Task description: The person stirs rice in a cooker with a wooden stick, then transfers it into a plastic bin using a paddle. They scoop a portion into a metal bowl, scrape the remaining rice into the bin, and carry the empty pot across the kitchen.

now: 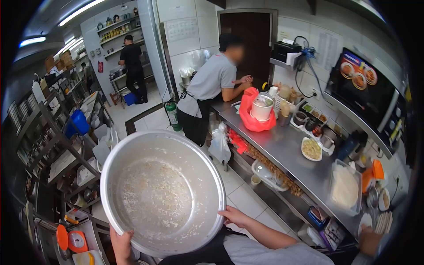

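Observation:
A large round aluminium pot (154,190) fills the lower left of the view, tilted so its inside faces me. Bits of white, rice-like residue cling to its floor and walls. My left hand (121,245) grips the rim at the lower left, thumb over the edge. At the lower right side, my right hand (233,217) holds the rim with its fingers closed against it; the fingers behind the wall are hidden. Nothing else is in either hand.
A steel counter (276,141) on the right bears a red bag (252,119) with white tubs, a bowl of food (312,149) and a clear container (345,187). A person (207,84) leans on it. Another person's hand (369,240) is at lower right. Racks (48,128) stand left.

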`<action>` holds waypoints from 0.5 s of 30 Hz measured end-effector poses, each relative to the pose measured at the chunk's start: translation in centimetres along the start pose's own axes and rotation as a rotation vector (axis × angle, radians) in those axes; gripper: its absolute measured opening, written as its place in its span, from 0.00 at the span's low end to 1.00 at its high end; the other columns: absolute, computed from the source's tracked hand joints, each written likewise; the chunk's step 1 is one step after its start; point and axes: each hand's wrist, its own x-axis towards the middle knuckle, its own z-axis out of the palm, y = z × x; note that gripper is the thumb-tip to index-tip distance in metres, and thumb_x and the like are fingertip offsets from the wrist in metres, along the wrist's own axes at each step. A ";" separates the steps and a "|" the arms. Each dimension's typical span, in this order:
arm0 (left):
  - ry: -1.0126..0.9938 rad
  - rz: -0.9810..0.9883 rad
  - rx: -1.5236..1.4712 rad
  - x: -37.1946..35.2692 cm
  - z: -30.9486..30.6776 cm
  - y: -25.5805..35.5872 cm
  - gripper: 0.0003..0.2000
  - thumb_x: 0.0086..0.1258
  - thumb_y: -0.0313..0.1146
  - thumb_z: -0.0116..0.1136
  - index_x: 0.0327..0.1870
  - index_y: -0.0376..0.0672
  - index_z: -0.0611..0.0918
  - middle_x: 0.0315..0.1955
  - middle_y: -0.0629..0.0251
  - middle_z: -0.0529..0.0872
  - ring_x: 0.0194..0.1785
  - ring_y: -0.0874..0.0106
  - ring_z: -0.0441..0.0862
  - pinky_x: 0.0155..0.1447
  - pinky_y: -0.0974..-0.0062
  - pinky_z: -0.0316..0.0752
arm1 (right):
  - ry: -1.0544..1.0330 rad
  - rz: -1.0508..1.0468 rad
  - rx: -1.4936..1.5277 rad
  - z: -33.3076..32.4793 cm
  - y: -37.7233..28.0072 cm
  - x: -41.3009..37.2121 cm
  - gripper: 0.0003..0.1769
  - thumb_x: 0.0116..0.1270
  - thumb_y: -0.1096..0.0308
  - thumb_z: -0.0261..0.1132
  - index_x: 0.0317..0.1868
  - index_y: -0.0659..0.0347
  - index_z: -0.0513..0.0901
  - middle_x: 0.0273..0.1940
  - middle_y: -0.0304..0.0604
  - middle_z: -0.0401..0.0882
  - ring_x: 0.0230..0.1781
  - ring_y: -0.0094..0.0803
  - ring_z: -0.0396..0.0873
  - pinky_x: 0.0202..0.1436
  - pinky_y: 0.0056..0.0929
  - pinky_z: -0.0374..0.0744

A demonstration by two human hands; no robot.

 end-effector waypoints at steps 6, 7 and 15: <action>0.145 -0.005 -0.025 9.4 1.3 -0.5 0.31 0.50 0.30 0.55 0.60 0.32 0.69 0.47 0.61 0.77 0.50 0.70 0.74 0.57 0.74 0.67 | -0.068 0.046 -0.104 -1.6 -7.9 11.1 0.22 0.70 0.50 0.60 0.55 0.57 0.73 0.40 0.36 0.79 0.37 0.24 0.78 0.40 0.27 0.76; 0.166 -0.042 -0.062 10.8 1.5 -0.5 0.30 0.50 0.30 0.55 0.59 0.32 0.70 0.47 0.61 0.77 0.49 0.71 0.74 0.56 0.75 0.67 | -0.061 0.044 -0.117 -1.9 -8.8 12.2 0.22 0.70 0.50 0.60 0.55 0.57 0.73 0.40 0.36 0.79 0.37 0.24 0.78 0.40 0.27 0.76; 0.137 -0.016 -0.012 25.1 1.1 -7.0 0.32 0.55 0.30 0.52 0.65 0.33 0.65 0.55 0.58 0.74 0.57 0.67 0.70 0.64 0.73 0.62 | -0.048 0.062 -0.005 -0.7 -14.3 24.5 0.24 0.68 0.51 0.59 0.57 0.58 0.72 0.45 0.39 0.79 0.41 0.28 0.78 0.44 0.32 0.77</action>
